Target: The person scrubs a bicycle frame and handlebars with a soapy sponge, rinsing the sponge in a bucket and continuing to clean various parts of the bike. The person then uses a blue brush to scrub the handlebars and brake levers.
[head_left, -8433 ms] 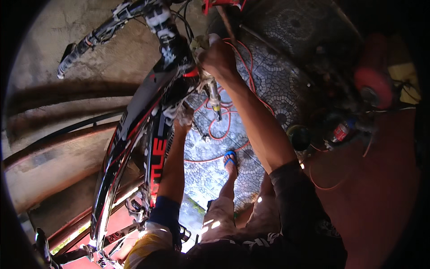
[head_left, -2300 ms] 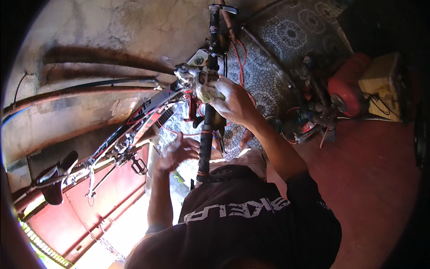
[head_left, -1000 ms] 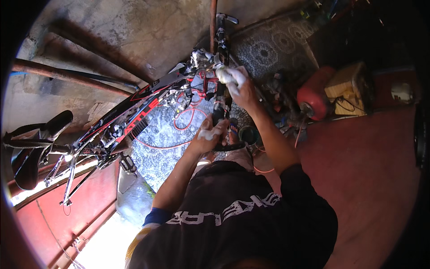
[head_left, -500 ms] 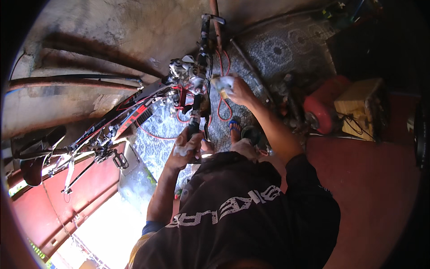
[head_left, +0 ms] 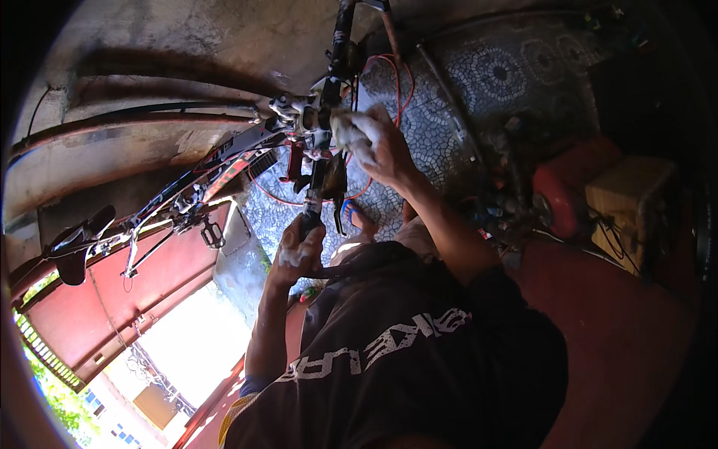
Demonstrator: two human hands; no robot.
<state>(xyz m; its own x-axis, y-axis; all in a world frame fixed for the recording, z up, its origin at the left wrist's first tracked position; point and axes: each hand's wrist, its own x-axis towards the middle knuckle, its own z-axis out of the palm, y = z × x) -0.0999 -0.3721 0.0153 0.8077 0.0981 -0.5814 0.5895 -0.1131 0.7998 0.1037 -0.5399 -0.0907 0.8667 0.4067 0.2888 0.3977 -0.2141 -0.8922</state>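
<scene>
A bicycle with a dark frame marked in red and white [head_left: 224,159] stretches away to the left. Its black handlebar [head_left: 320,168] runs up the middle of the view, with white suds near the stem. My left hand [head_left: 298,251], streaked with foam, is wrapped round the near handlebar grip. Against the stem area, my right hand [head_left: 385,153] is closed on a foam-covered sponge [head_left: 345,129], touching or very close to the bar. Suds hide much of the sponge and some fingers. A brake lever [head_left: 340,217] hangs beside the bar.
A red cylindrical tank [head_left: 561,198] and a wooden box [head_left: 628,198] stand at the right. One dark pipe [head_left: 452,93] and a red hose [head_left: 407,90] lie ahead over the patterned floor [head_left: 493,97]. The saddle [head_left: 73,262] and a pedal [head_left: 212,235] are at left.
My right hand has brought the sponge left, from beside the handlebar to the stem area. My left hand stays on the grip. The whole view has shifted a little.
</scene>
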